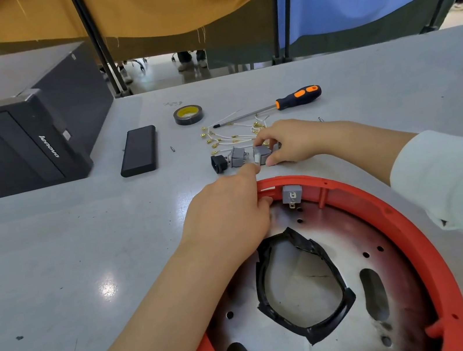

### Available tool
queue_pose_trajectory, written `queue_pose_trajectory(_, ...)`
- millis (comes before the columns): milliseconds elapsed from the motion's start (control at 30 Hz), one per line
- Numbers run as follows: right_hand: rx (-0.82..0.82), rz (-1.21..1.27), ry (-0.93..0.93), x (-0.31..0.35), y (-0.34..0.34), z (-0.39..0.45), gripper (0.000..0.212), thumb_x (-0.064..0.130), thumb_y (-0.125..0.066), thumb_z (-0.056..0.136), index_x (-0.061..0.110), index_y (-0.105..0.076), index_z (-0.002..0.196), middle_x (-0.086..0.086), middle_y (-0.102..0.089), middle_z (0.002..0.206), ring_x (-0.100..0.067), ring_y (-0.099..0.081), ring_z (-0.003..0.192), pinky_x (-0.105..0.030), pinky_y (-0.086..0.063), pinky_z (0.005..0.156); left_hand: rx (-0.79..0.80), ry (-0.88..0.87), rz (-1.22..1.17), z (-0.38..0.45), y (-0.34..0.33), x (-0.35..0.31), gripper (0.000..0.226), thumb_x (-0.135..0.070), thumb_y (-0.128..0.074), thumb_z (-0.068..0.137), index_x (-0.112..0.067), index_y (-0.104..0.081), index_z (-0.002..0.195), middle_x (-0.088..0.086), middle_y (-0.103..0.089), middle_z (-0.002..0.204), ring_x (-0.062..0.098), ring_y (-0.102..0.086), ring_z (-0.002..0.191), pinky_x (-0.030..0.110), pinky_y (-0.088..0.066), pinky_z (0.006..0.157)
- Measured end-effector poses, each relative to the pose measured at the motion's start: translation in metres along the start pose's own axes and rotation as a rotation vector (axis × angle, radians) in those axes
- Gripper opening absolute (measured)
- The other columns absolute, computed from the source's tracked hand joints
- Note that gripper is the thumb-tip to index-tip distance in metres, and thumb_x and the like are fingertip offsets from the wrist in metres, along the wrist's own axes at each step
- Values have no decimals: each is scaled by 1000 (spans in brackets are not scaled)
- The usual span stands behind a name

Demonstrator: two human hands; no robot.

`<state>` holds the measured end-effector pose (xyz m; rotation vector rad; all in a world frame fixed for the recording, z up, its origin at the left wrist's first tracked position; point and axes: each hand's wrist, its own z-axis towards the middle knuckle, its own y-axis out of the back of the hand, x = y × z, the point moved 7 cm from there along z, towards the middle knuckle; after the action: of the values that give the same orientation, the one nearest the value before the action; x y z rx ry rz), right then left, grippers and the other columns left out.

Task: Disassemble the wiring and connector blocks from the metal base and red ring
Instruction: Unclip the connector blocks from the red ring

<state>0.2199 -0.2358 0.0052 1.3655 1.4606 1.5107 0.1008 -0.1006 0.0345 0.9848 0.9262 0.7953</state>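
Right hand (289, 142) pinches a grey block (263, 154) on the tabletop just beyond the ring's far edge, setting it in line beside a second grey block (238, 157) and a black socket (218, 163), probably to keep removed parts sorted. Loose wires (233, 136) with brass terminals lie just behind that row, a screwdriver (279, 104) and tape roll (188, 114) farther back. Left hand (226, 222) grips the red ring (383, 211) at its far rim, fingers curled over it, likely steadying the assembly. One grey block (292, 196) remains clipped inside the ring, above the metal base (350, 235); judged nearly finished.
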Motion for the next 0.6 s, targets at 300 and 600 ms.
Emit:
queue_pose_trajectory(300, -28, 42, 0, 3, 0, -3, 71, 16, -68, 86, 19, -31, 146, -10, -48, 134, -20, -51, 108, -26, -39, 85, 15, -3, 8, 0, -1, -1, 45, -38, -48, 91, -32, -39, 134, 1, -63, 116, 25, -58, 105, 30, -40, 72)
queue_pose_trajectory(600, -153, 182, 9, 11, 28, -48, 40, 27, -60, 92, 20, -52, 130, 1, -57, 122, -8, -50, 96, -19, -36, 75, 38, -7, 32, 1, -1, 0, 18, -21, -46, 92, -29, -51, 107, 2, -63, 97, 26, -54, 80, 31, -33, 60)
